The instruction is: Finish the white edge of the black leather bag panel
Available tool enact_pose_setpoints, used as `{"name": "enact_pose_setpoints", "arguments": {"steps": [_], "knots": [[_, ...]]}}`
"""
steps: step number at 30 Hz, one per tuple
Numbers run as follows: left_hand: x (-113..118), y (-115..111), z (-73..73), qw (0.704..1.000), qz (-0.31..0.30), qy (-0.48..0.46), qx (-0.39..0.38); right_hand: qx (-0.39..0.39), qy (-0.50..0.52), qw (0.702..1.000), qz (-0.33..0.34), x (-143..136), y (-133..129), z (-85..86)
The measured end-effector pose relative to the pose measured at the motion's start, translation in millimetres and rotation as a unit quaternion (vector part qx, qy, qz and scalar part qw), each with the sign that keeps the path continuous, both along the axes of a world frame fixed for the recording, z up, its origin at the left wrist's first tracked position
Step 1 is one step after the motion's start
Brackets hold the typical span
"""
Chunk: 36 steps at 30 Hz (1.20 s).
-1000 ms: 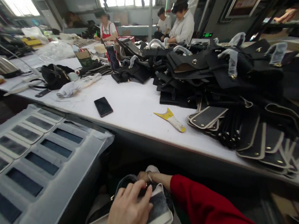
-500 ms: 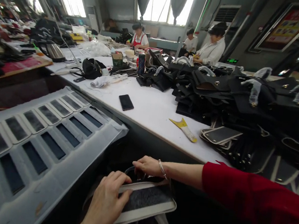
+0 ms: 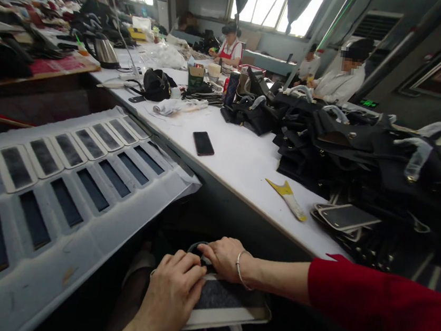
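Observation:
Low in front of me, a dark panel with a pale edge (image 3: 229, 300) lies tilted, its near right corner rounded. My left hand (image 3: 177, 283) is closed over its left end, fingers bent across the far side. Close beside it, my right hand (image 3: 223, 259) has its fingers curled down at the far edge, wearing a bracelet at the wrist. A dark curved strip (image 3: 195, 247) shows just beyond the fingertips. What the right fingertips pinch is hidden by the hands.
At left, a cloth-covered board (image 3: 116, 238) bears rows of dark panels, some pale-edged. On the white table (image 3: 237, 159) lie a phone (image 3: 203, 143), a yellow scraper-like tool (image 3: 287, 198) and a heap of black bags (image 3: 349, 153). Pale-edged flaps (image 3: 348, 217) are stacked near it. People sit beyond.
My right hand has come nearer to the left, and both sets of fingers now meet over the panel's far edge. The view has shifted left, so surroundings appear further right.

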State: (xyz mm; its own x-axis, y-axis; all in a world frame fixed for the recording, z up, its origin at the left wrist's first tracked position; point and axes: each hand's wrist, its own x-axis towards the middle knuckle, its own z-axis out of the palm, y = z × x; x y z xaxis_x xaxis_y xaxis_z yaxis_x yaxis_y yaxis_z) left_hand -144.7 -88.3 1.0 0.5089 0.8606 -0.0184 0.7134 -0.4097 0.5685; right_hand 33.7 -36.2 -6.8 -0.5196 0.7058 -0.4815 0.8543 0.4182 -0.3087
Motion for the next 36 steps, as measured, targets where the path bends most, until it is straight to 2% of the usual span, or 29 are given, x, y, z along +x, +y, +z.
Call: {"name": "enact_pose_setpoints", "arguments": {"steps": [6, 11, 17, 21, 25, 28, 31, 34, 36], "knots": [[-5, -2, 4.8, 1.0, -0.015, -0.013, 0.001, 0.065, -0.042, 0.997, 0.009, -12, -8, 2.6], [-12, 1, 9.8, 0.999, -0.024, -0.041, -0.018, 0.067, -0.054, 0.996, 0.028, -23, -9, -2.7], [-21, 1, 6.7, 0.998, -0.009, -0.067, -0.015, 0.07, -0.056, 0.994, 0.059, -30, -7, -6.6], [-26, -2, 2.4, 0.997, 0.015, -0.073, -0.011, 0.065, -0.042, 0.994, 0.082, -36, -5, -8.1], [-33, -5, 4.8, 0.993, 0.047, -0.104, -0.006, 0.066, -0.034, 0.995, 0.073, -46, -4, -5.1], [-49, 0, 5.5, 0.976, 0.103, -0.178, -0.074, 0.062, -0.031, 0.996, 0.058, -52, -3, -1.5], [-71, 10, -13.5, 0.919, 0.189, -0.269, -0.218, 0.056, -0.035, 0.997, 0.034, -58, -2, 0.0], [-80, 17, -52.2, 0.877, 0.245, -0.278, -0.306, 0.05, -0.043, 0.998, 0.012, -63, -2, -1.0], [-76, 14, -75.7, 0.857, 0.25, -0.279, -0.353, 0.043, -0.046, 0.998, 0.006, -66, -1, -2.4]]}}
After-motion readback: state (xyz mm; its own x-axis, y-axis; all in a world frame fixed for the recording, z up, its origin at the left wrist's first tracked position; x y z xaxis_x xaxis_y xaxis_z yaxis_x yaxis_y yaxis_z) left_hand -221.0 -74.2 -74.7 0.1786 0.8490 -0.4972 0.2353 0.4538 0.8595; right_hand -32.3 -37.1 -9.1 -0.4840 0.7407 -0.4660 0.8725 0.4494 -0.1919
